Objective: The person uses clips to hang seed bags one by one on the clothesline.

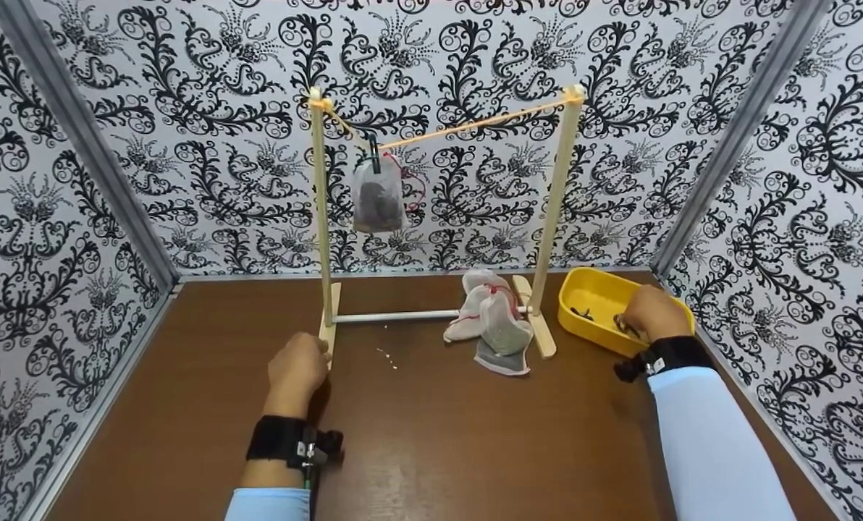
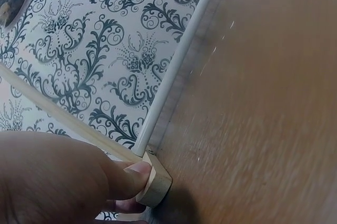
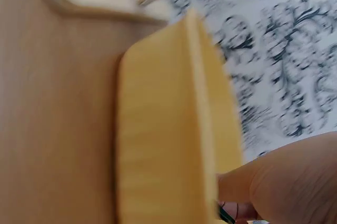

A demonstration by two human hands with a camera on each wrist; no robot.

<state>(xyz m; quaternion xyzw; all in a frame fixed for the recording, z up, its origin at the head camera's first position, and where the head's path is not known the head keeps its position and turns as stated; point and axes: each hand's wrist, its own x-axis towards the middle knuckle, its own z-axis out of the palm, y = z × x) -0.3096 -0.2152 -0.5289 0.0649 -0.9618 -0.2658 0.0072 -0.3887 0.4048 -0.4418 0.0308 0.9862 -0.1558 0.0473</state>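
My left hand (image 1: 299, 364) pinches the front end of the left wooden foot (image 2: 158, 182) of a stand between thumb and fingers. The stand has two wooden posts (image 1: 321, 217), a white crossbar (image 1: 395, 316) and an orange cord (image 1: 475, 124) tied between the tops. From the sagging cord hangs a mesh pouch (image 1: 379, 199) with dark contents, held by a dark green clip (image 1: 373, 154). Reaching into a yellow tray (image 1: 583, 336), my right hand (image 1: 654, 312) holds a small dark green clip (image 3: 226, 213) at its fingertips, partly hidden by the tray wall.
Several mesh pouches (image 1: 505, 329) with red drawstrings lie piled beside the stand's right foot (image 1: 542, 334). Another dark clip (image 1: 582, 313) lies in the tray. White crumbs (image 1: 388, 356) dot the brown table (image 1: 431, 434). Patterned panels (image 1: 221, 145) enclose the back and sides.
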